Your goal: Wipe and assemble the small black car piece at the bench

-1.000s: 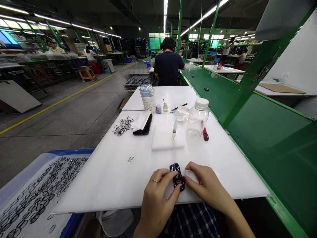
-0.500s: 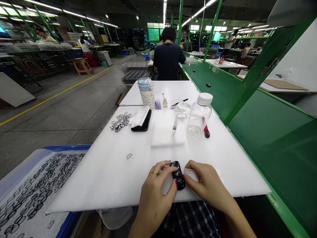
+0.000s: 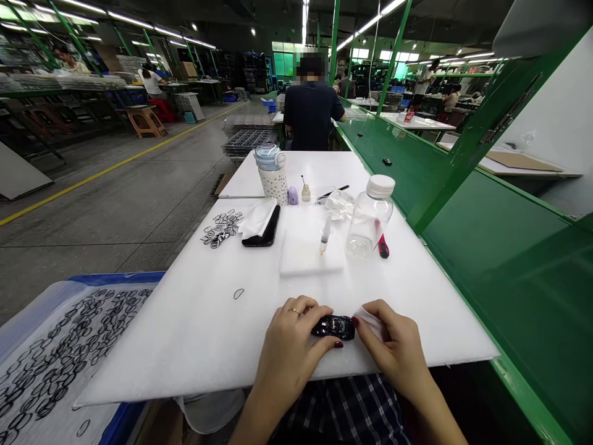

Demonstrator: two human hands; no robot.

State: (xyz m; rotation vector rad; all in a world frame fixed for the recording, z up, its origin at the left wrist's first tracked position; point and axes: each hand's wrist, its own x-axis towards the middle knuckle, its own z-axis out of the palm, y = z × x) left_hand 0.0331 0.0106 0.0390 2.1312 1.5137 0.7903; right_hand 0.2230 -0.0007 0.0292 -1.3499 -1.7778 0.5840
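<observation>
A small glossy black part (image 3: 334, 326) lies crosswise near the front edge of the white foam table top (image 3: 204, 327). My left hand (image 3: 291, 346) grips its left end with thumb and fingers. My right hand (image 3: 393, 346) touches its right end and holds a small white cloth (image 3: 370, 319) under the fingers. A single black ring (image 3: 238, 293) lies loose to the left of my hands.
Farther back sit a white foam pad (image 3: 306, 253) with a syringe (image 3: 325, 235), a clear bottle (image 3: 369, 216), a red cutter (image 3: 382, 247), a black phone (image 3: 264, 230), a ring pile (image 3: 220, 227) and a cup (image 3: 272, 173). A tray of rings (image 3: 50, 364) stands left. A person (image 3: 311, 114) sits ahead; a green frame (image 3: 486, 204) runs right.
The black part has been turned from pointing away from me to lying sideways between my hands. Both hands shifted slightly with it.
</observation>
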